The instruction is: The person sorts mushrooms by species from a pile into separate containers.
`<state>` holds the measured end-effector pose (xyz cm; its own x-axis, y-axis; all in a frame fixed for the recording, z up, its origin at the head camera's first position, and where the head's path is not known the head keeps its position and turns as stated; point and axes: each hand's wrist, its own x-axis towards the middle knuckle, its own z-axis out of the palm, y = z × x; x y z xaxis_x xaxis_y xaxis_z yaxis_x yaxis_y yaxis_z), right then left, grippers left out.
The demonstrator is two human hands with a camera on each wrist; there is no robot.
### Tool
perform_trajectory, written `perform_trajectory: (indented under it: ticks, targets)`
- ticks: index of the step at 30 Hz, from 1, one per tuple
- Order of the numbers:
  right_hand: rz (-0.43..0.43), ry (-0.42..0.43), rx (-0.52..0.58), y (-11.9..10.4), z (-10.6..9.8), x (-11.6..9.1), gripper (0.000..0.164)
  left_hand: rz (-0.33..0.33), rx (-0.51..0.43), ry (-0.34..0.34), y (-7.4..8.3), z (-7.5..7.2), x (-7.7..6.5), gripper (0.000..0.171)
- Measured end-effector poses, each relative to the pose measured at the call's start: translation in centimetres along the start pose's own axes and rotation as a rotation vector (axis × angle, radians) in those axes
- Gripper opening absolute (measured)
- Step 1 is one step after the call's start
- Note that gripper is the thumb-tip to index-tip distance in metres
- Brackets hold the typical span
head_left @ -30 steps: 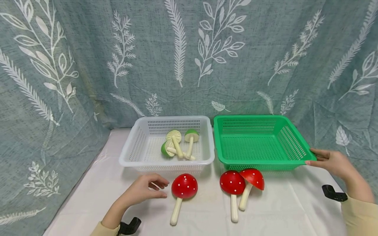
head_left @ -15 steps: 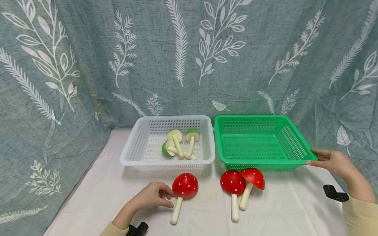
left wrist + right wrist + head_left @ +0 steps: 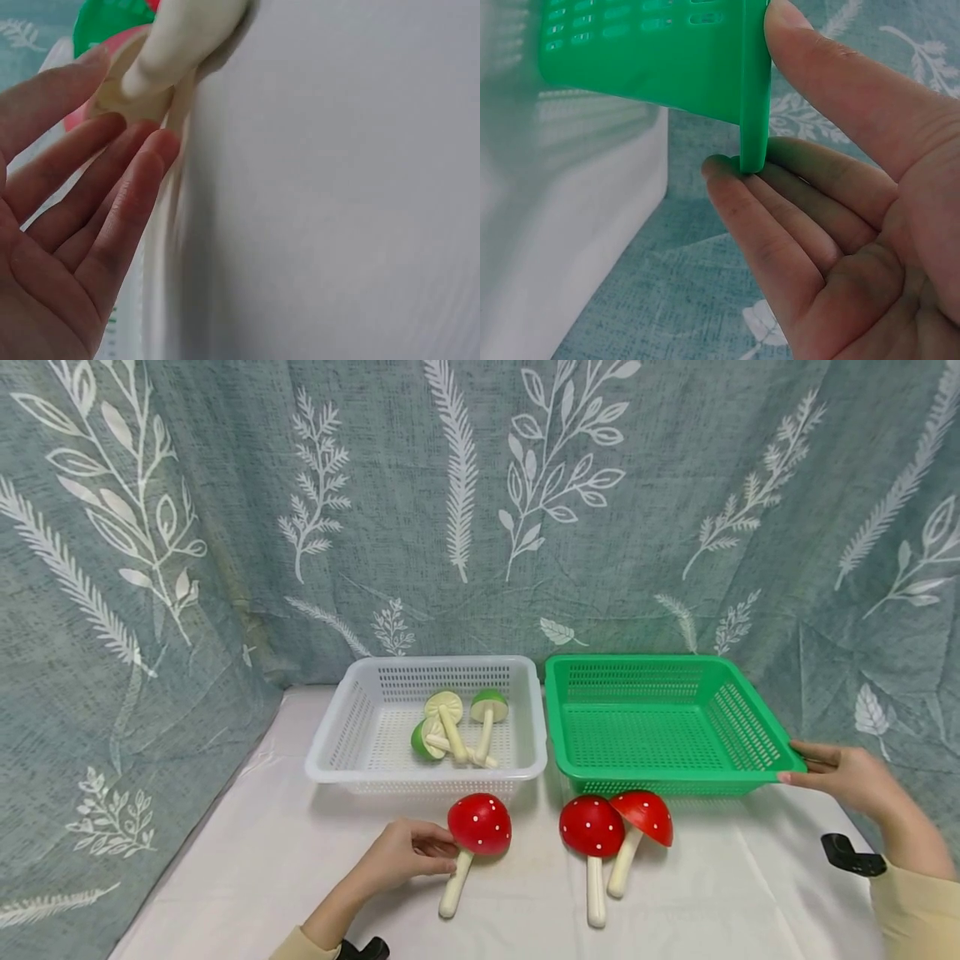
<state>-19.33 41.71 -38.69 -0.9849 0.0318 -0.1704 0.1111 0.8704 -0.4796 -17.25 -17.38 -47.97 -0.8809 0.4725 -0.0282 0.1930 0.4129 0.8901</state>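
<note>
My left hand point(image 3: 408, 858) holds a red toy mushroom point(image 3: 480, 824) with white dots, its fingers at the cap and its thumb beside the stem. Seen from the left wrist, the pale stem point(image 3: 187, 37) fills the top of the view, and the fingertips point(image 3: 161, 146) lie close to the cap's underside. At the far right, my right hand point(image 3: 847, 774) grips the near right corner of a green basket point(image 3: 660, 773). In the right wrist view the thumb point(image 3: 791, 19) rests against the basket's rim point(image 3: 754, 97), with fingertips at the rim's lower end.
Two more red mushrooms point(image 3: 592, 827) lie together in front of the green basket. A white basket point(image 3: 420, 774) stands left of it, holding several green-capped mushrooms point(image 3: 488, 706). A white cloth point(image 3: 525, 927) covers the table, and a patterned curtain point(image 3: 480, 527) hangs behind.
My left hand has moved right to the mushroom and taken hold of it. That mushroom has shifted slightly right and away from me. My right hand stays at the green basket's corner.
</note>
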Motion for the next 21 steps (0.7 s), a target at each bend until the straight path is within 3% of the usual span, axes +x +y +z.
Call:
perform_trajectory:
  ticks: [14,21]
  targets:
    - [-0.019,-0.006,-0.025,0.0,-0.1,0.0,0.092,-0.049,0.023,0.002,0.8,1.7,1.4,0.026]
    - [-0.049,0.003,-0.024,0.1,-0.3,0.1,0.088,-0.033,-0.002,0.013,1.7,2.1,1.8,0.023]
